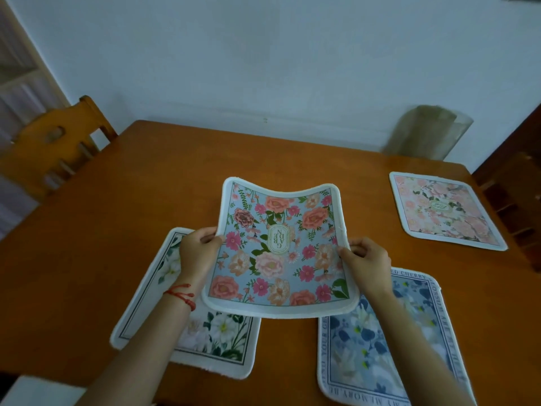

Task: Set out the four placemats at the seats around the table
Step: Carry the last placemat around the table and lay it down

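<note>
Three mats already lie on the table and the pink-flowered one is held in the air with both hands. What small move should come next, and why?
Probably carry the pink-flowered mat toward the bare far-left stretch of the table by the wooden chair. The left hand and right hand pinch its side edges, and it sags above the white-flower mat and blue mat. The pale pink mat lies far right.

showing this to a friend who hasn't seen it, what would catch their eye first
First, the bright flowered mat held up over the middle of the wooden table, sagging between the left hand and right hand, each with a grip on one side edge. Next, three mats lying flat: a white flower mat near left, a blue mat near right, and a pale pink mat at the far right.
</note>
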A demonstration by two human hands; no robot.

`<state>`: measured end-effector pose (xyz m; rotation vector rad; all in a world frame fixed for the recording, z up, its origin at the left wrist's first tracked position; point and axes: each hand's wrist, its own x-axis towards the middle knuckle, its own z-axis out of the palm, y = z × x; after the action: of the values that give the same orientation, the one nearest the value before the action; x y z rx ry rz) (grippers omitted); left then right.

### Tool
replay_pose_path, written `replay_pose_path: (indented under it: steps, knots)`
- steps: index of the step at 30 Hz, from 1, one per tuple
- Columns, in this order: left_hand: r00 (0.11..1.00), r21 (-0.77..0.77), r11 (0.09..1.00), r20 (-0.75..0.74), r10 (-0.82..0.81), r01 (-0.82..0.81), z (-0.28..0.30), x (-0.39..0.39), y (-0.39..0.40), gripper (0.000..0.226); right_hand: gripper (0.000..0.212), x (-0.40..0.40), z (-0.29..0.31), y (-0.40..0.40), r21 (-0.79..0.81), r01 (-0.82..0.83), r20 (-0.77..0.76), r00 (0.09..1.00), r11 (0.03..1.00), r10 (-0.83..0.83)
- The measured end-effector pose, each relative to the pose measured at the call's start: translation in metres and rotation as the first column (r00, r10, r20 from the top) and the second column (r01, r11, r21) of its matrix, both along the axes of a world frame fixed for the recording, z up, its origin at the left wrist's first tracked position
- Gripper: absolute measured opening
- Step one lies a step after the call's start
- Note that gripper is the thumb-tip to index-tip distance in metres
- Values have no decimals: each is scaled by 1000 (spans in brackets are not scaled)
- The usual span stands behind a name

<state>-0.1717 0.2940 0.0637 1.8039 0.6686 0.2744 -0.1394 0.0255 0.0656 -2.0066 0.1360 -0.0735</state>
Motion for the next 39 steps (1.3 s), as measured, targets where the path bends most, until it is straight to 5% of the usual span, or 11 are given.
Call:
replay_pose_path:
  steps: [13,28,39]
  knots:
    - [997,-131,991,73,-20,29,34,-108,20,18,13,-113,31,11,56,28,18,999,998,-29]
    - [989,-88,987,67,-129,134,52,-220,60,22,8,-243,44,40,181,76,25,996,981,-82]
    - [996,-100,995,87,30,-21,54,-305,41,12,12,-289,47,24,154,-55,43,998,987,49]
